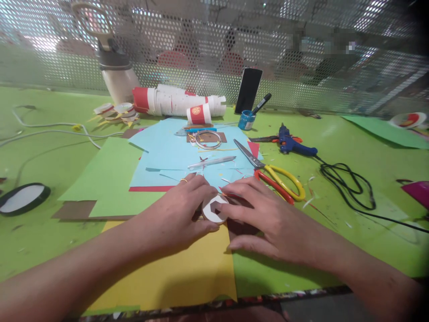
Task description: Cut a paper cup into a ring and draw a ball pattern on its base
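Note:
Between my hands, low in the middle of the head view, is a small round white piece [209, 213] with a dark angular shape at its centre, above yellow paper [167, 264]. My left hand [182, 208] grips its edge between thumb and fingers. My right hand [264, 219] has its fingers spread, one fingertip touching the dark shape; its thumb is apart from the piece. Scissors [268, 172] with one yellow and one red handle lie just beyond my right hand. A pale pen [212, 162] rests on light blue paper [161, 154] past my left hand.
Behind stand stacked paper cups [177, 102], a red-and-white cup [199, 114], a phone [248, 89], a blue paint jar [246, 120] and a large flask [117, 80]. A blue glue gun [295, 143] with a black cord [348, 179] lies right. Tape rings [208, 139], green paper [100, 174] and a perforated screen surround these.

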Motion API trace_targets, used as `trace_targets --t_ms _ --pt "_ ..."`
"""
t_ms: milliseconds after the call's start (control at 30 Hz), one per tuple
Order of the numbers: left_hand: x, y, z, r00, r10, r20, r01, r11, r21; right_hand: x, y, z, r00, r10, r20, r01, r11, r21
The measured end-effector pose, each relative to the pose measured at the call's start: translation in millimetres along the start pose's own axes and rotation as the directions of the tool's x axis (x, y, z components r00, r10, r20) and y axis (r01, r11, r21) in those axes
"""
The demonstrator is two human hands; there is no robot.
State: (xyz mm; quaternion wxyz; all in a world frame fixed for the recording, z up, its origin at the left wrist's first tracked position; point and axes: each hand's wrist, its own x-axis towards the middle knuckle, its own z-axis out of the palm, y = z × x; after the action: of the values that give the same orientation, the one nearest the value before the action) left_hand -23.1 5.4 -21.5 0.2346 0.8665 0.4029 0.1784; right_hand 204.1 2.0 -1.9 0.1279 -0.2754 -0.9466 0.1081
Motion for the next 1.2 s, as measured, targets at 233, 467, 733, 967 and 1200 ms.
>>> trace_targets --t_ms 233,467,733,967,1200 --pt "-0.9 2.1 0.6 1.0 -0.003 -0.024 0.003 1.0 -0.013 -0.2 17.2 -1.3 0.907 0.159 -0.39 -0.122 0.986 0.118" --pt "-1.3 8.4 -4.6 0.998 -0.062 0.011 0.063 0.995 -0.073 4.1 41.6 -9.1 0.791 0.394 -0.469 -0.426 0.904 0.04" --pt "-3.1 4.2 3.8 0.995 0.01 -0.097 -0.013 0.999 -0.037 60.6 50.8 -22.7 0.935 0.341 -0.099 -0.355 0.882 -0.31" --pt "-2.2 1.0 4.1 0.994 0.059 -0.097 -0.056 0.998 0.038 101.3 63.0 5.0 0.936 0.348 0.054 -0.304 0.874 -0.38" --pt "-1.9 2.2 3.5 0.995 0.039 -0.095 -0.037 0.999 0.016 75.7 63.3 -33.4 0.844 0.47 -0.257 -0.514 0.845 -0.145"
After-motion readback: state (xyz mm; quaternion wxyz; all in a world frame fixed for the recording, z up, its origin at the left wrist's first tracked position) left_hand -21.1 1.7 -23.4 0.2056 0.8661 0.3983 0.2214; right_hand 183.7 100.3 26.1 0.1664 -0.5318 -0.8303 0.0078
